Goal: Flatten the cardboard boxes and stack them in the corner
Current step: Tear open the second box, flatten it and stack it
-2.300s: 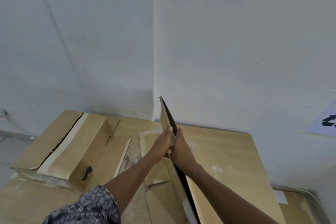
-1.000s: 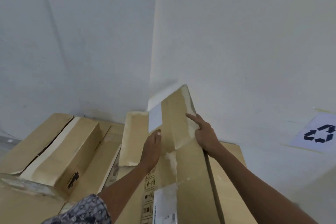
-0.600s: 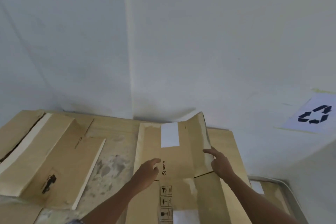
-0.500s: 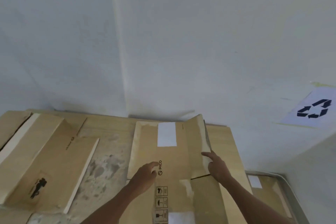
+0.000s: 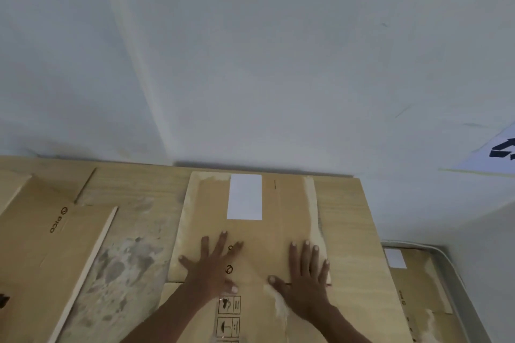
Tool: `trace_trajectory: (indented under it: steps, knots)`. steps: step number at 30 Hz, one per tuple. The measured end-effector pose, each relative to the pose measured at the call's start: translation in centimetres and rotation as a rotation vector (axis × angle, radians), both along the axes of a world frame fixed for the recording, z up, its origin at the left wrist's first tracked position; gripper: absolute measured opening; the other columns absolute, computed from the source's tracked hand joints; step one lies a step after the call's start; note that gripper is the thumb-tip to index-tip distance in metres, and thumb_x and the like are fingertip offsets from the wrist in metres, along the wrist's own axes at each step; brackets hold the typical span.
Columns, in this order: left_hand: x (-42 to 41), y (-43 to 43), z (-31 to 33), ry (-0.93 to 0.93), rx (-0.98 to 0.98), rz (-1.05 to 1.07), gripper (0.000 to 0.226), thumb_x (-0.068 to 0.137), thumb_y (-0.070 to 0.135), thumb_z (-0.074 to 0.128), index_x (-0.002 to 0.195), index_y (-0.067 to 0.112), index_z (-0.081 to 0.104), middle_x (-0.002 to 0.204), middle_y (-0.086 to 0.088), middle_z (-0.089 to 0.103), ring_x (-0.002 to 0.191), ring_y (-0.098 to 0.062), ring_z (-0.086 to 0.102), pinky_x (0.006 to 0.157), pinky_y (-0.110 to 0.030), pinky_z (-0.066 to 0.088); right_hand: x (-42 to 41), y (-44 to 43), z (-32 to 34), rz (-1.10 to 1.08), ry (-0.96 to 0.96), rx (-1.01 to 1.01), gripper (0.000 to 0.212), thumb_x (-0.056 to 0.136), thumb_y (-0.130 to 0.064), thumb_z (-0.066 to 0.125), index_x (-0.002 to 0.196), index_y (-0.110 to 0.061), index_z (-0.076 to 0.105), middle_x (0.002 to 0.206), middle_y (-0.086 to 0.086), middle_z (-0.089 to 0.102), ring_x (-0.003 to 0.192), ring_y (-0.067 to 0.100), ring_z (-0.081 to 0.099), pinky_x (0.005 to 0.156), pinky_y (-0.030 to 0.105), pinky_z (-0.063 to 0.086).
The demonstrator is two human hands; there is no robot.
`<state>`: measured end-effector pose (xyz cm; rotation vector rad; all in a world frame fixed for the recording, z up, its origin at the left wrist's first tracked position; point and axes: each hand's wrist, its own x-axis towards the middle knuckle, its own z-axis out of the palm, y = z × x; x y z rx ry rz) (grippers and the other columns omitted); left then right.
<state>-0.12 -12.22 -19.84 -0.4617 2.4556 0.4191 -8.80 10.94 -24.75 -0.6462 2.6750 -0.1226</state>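
Observation:
A flattened brown cardboard box (image 5: 281, 220) with a white label near its far end lies flat on a wooden table (image 5: 348, 231) against the wall corner. My left hand (image 5: 213, 267) presses on it palm down, fingers spread, over the printed logo. My right hand (image 5: 305, 273) presses flat beside it, fingers straight, near the box's right edge. Handling symbols are printed on the panel below my left hand.
Another cardboard box (image 5: 41, 242) with its flaps out lies at the left on the table. More flattened cardboard (image 5: 418, 287) lies lower at the right, beside a grey rail. A recycling sign (image 5: 498, 153) hangs on the right wall. White walls meet behind the table.
The box went from standing on edge between my hands to lying flat. Its raised right flap has been pushed down, and both hands now press flat on it.

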Motion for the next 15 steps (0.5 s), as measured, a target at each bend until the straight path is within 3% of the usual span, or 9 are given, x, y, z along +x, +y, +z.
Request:
trace_trajectory:
  steps: [4, 7, 9, 11, 13, 15]
  knots:
    - [-2.3, -2.1, -0.4, -0.026, 0.021, 0.033, 0.143, 0.051, 0.066, 0.084, 0.140, 0.060, -0.028, 0.145, 0.008, -0.053, 0.136, -0.042, -0.043, 0.086, -0.091, -0.005, -0.1, -0.2, -0.5, 0.036, 0.094, -0.005, 0.100, 0.080, -0.086, 0.031, 0.152, -0.017, 0.032, 0.157, 0.023, 0.026, 0.145, 0.043, 0.017, 0.108, 0.067, 0.010]
    - [-3.7, -2.1, -0.4, -0.029, -0.013, 0.035, 0.144, 0.051, 0.066, 0.084, 0.145, 0.054, -0.024, 0.152, -0.001, -0.046, 0.137, -0.052, -0.036, 0.089, -0.091, 0.000, -1.2, -0.7, -0.5, 0.028, 0.146, -0.033, 0.093, 0.082, -0.083, 0.032, 0.150, -0.019, 0.035, 0.157, 0.022, 0.028, 0.144, 0.046, 0.020, 0.106, 0.074, 0.010]
    - [-4.6, -1.7, -1.1, 0.043, -0.028, 0.109, 0.118, 0.059, 0.086, 0.063, 0.149, 0.051, -0.006, 0.160, -0.004, -0.026, 0.141, -0.054, -0.022, 0.094, -0.088, 0.002, -1.8, -1.8, -0.7, -0.003, 0.167, -0.071, 0.087, 0.085, -0.077, 0.032, 0.146, -0.015, 0.041, 0.153, 0.026, 0.033, 0.142, 0.051, 0.023, 0.107, 0.077, 0.008]
    - [-4.8, -1.0, -1.3, 0.153, -0.072, 0.182, 0.087, 0.070, 0.095, 0.033, 0.143, 0.049, 0.026, 0.161, -0.009, 0.012, 0.143, -0.052, 0.003, 0.091, -0.090, 0.009, -2.7, -3.5, -0.9, -0.033, 0.216, -0.120, 0.078, 0.090, -0.070, 0.029, 0.130, -0.007, 0.051, 0.144, 0.032, 0.042, 0.137, 0.055, 0.028, 0.104, 0.079, 0.015]
    - [-4.4, -0.6, -4.0, 0.188, -0.109, 0.143, 0.084, 0.072, 0.095, 0.027, 0.131, 0.040, 0.047, 0.146, -0.016, 0.046, 0.135, -0.055, 0.030, 0.086, -0.090, 0.015, -3.9, -5.3, -1.0, -0.019, 0.263, -0.163, 0.067, 0.093, -0.063, 0.032, 0.122, -0.006, 0.054, 0.144, 0.029, 0.045, 0.138, 0.049, 0.032, 0.103, 0.075, 0.022]
    - [-4.6, -0.7, -5.5, 0.251, -0.147, 0.100, 0.083, 0.069, 0.094, 0.035, 0.123, 0.034, 0.052, 0.135, -0.019, 0.053, 0.127, -0.058, 0.041, 0.090, -0.088, 0.010, -4.7, -6.3, -1.2, 0.028, 0.268, -0.169, 0.062, 0.088, -0.057, 0.042, 0.128, -0.011, 0.051, 0.151, 0.022, 0.038, 0.142, 0.042, 0.029, 0.108, 0.071, 0.017]
